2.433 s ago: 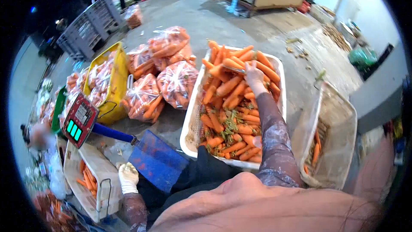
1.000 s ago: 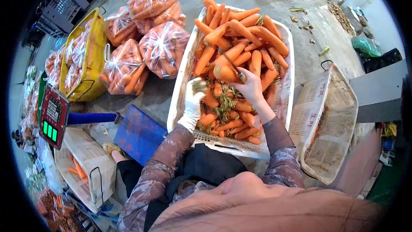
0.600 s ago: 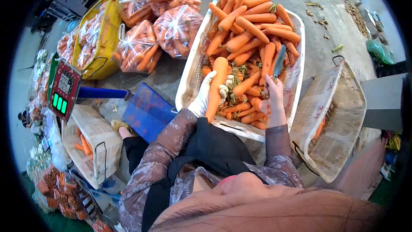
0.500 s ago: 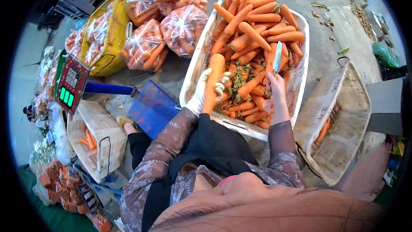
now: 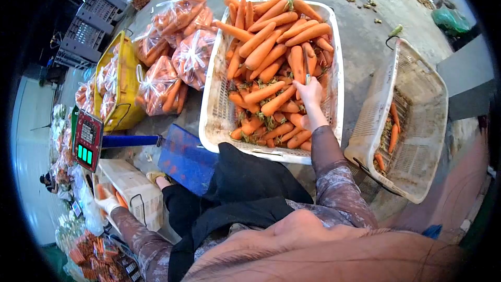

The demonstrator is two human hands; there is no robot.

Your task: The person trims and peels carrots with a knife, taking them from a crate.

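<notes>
Grey crates point(image 5: 82, 32) stand upper left; a green bag point(image 5: 450, 20) lies upper right.

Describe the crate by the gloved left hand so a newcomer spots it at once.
Find the blue scale platform, left of centre. Below the blue bar linking it to the red display sits a whitish crate with some carrots. Unlike the heaped crate in the middle and the crate at right, it has the gloved left hand at its opening.

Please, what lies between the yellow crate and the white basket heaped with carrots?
In the head view, tied clear bags of carrots lie between the yellow crate and the white basket.
</notes>
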